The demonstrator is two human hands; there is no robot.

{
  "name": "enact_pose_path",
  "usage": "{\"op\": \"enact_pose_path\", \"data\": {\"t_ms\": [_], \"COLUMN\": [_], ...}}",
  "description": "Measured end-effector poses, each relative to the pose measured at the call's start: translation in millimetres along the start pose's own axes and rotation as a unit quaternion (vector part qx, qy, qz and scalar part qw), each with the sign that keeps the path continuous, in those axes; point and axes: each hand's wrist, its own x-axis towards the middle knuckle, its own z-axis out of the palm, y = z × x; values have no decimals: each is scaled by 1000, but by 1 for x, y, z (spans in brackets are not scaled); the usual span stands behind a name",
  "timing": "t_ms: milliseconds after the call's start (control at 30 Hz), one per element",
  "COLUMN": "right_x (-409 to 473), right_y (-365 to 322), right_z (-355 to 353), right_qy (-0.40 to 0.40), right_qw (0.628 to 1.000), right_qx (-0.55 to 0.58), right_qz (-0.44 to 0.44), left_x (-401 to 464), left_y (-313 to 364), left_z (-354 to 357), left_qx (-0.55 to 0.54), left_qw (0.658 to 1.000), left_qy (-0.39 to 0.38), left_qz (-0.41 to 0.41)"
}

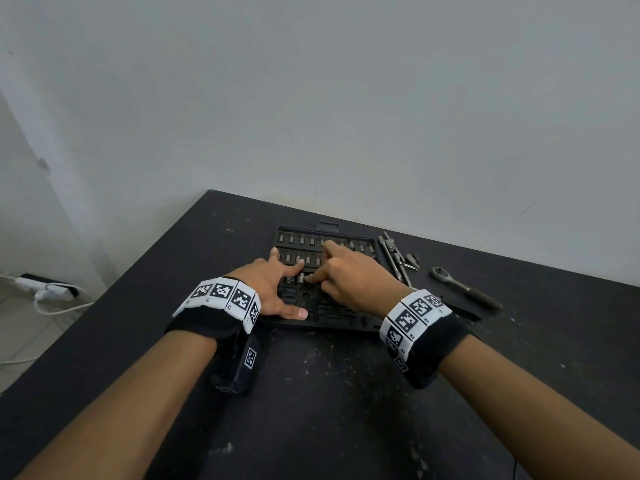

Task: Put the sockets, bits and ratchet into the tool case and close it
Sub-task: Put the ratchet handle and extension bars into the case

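Fingers (291,270) of left hand (273,289) spread flat, pressing the open tool case (346,322) on the counter (329,393). Right hand (353,278) curled, fingertips on a socket (300,278) in its slot (pinched or only pressed: cannot tell). Ratchet (464,287) lies right of the case, apart; loose extension bars (394,258) between.

No readable text; only coded square markers on wristbands (221,296).
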Motion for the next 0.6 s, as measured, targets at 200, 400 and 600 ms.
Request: {"op": "enact_pose_path", "data": {"t_ms": [200, 400, 600], "right_x": [6, 14, 17], "right_y": [2, -11, -21], "right_z": [-3, 6, 9], "right_qy": [81, 49, 35], "right_qw": [991, 993, 995], "right_qx": [79, 95, 84], "right_qz": [67, 50, 35], "left_x": [-1, -1, -2], "left_y": [1, -1, -2], "left_z": [-1, 1, 1], "left_qx": [3, -3, -12], "left_qw": [1000, 1000, 1000], "left_qy": [1, 6, 10], "left_qz": [2, 1, 7]}}
